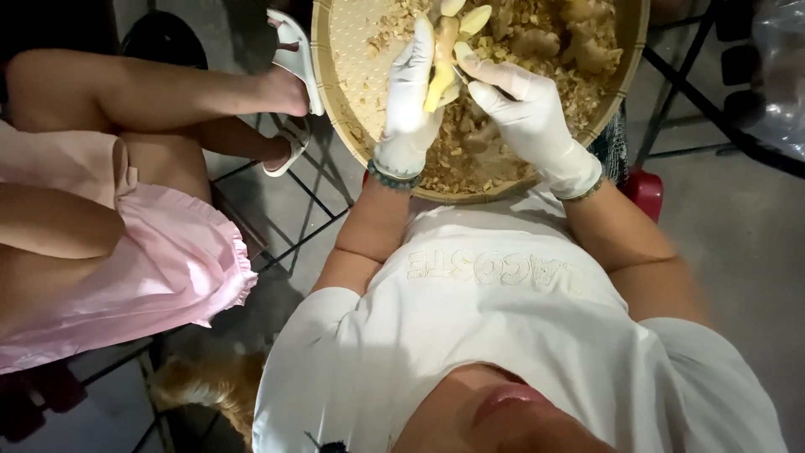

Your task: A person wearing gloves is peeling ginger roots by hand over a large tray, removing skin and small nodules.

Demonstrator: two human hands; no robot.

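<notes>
peeling of ginger, by the look of it, midway through one piece. left hand (408, 92), in a white glove, wrapped around a pale yellow ginger root (442, 63) and holding it upright over a round woven tray (335, 101). right hand (527, 113), also gloved in white, closed with fingertips pressed against the upper side of the same root; possibly gripping a small blade or scraper, but too hidden to tell. root mostly bare and yellow already, with a knobbed tip near the top edge of the view, so likely close to finished. tray heaped with tan peelings (470, 159) and, toward the far right, several brown unpeeled ginger pieces (587, 42). tray resting across the lap, just above a white shirt (470, 335), with a red stool edge (646, 191) showing beneath. beaded bracelets at both wrists. off to the left, apart from the work, another person's bare legs, a pink skirt (168, 260) and white sandals (298, 59) on a dark tiled floor (293, 218). next move probably calling for a turn of the root in the left hand to bring any remaining skin under the right fingertips, with a firm hold against slipping and short, shallow strokes around the knobs.
</notes>
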